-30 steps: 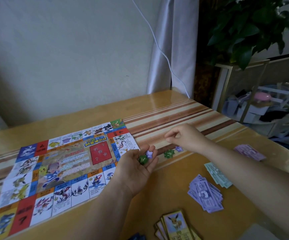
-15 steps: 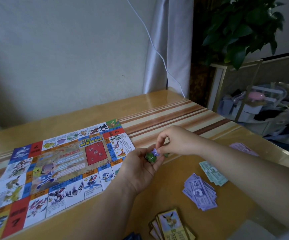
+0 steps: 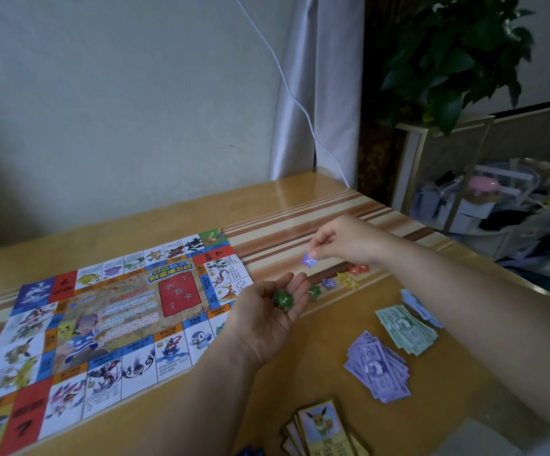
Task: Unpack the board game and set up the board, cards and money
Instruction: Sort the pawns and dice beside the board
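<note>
Spread flat on the left of the glossy striped wooden tabletop (image 3: 300,199): the colourful paper game board (image 3: 102,324). Over its right edge, the left hand (image 3: 267,317), palm up, fingers relaxed and wide, cradling a green star-shaped plastic token (image 3: 283,298). Just beyond, the right hand (image 3: 342,240), above the tabletop, pinching a translucent purple star-shaped token (image 3: 309,260) between fingertips. Beneath it, on the tabletop, a short row of green, purple, yellow and red star tokens (image 3: 329,284). Further right, two fanned piles, near each other: green paper banknotes (image 3: 407,329) and purple paper banknotes (image 3: 379,368). At the near edge, a stack of yellow-bordered picture cards (image 3: 321,429).
</note>
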The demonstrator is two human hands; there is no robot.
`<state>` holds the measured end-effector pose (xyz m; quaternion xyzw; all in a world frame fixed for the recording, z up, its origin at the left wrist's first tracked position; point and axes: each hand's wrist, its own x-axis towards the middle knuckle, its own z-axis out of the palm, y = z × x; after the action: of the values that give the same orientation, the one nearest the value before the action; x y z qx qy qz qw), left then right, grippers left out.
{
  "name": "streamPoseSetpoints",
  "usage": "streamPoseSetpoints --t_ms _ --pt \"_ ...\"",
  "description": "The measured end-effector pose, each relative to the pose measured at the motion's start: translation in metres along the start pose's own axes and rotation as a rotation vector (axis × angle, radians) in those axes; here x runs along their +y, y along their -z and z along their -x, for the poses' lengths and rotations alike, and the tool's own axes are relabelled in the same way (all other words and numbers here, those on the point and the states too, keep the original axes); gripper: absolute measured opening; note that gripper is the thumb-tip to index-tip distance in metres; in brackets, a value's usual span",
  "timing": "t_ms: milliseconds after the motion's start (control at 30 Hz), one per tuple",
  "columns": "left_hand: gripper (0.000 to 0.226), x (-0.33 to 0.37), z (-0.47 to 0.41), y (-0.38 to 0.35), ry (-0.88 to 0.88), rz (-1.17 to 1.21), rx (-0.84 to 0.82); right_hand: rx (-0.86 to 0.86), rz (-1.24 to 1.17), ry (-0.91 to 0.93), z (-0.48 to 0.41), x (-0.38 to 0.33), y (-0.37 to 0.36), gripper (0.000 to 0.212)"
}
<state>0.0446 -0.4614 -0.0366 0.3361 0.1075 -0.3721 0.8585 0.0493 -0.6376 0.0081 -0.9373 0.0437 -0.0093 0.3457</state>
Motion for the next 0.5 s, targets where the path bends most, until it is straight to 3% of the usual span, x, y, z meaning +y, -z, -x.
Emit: streamPoseSetpoints --t_ms 267,500 --pt "0.032 0.004 0.004 0.011 -0.029 -0.006 0.034 -0.075 0.164 -0.124 -0.004 0.037 -0.018 0.005" --pt "0.031 0.004 0.002 0.017 -0.027 -0.025 0.014 0.110 0.138 -0.052 -0.004 0.035 -0.008 0.013"
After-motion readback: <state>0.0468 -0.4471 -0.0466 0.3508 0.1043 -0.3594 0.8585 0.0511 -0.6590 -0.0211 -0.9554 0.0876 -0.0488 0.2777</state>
